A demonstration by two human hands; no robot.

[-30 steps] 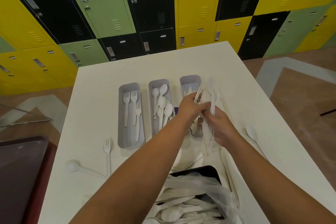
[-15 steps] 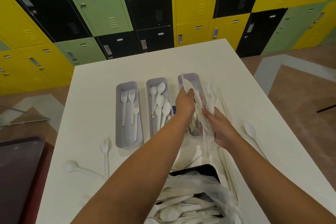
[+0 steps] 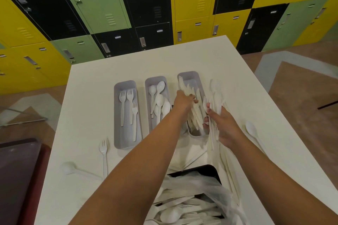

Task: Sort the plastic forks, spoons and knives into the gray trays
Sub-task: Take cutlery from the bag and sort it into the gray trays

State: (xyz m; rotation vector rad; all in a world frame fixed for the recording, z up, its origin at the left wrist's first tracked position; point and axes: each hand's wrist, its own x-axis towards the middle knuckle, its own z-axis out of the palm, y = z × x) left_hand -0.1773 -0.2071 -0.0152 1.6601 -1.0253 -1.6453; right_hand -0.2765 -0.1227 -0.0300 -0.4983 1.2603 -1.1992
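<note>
Left hand [image 3: 183, 101] fingers pinch a knife bundle [image 3: 192, 113] over the right tray [image 3: 188, 76]; right hand [image 3: 222, 124] grips mixed cutlery [image 3: 213, 100]. Lower flat, then release together.

Cutlery all white: forks [image 3: 129, 107], spoons [image 3: 159, 100], knives [image 3: 193, 113]. Trays [image 3: 126, 86] pale gray, table [image 3: 91, 115] off-white. Lockers [image 3: 102, 5] yellow, green, black (blocky patchwork). Bin [image 3: 210, 170] black, floor [image 3: 301, 87] brown with gray bands.

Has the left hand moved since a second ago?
Yes. The left hand has gone from beside the right hand out toward the lockers, and now holds knives over the right gray tray.
</note>
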